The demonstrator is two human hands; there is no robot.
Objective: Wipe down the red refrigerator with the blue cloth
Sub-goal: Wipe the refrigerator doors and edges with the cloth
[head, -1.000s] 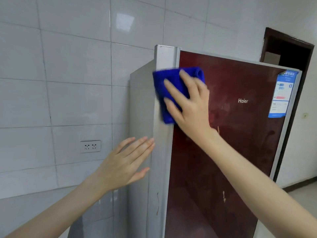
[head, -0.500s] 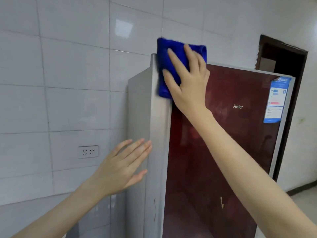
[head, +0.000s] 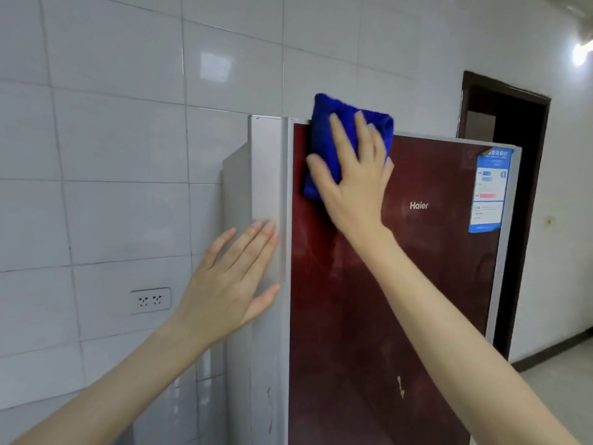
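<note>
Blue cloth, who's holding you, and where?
The right hand presses flat on the blue cloth, over its middle, against the refrigerator. The left hand holds nothing.

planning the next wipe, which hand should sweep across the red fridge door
Right. The right hand presses the blue cloth on the fridge door near its top; the left hand is empty, by the grey side edge.

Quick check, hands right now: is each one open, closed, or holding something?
Left hand: open, fingers straight, at the silver edge of the refrigerator.
Right hand: open, flat fingers pressing the blue cloth onto its red door.
</note>
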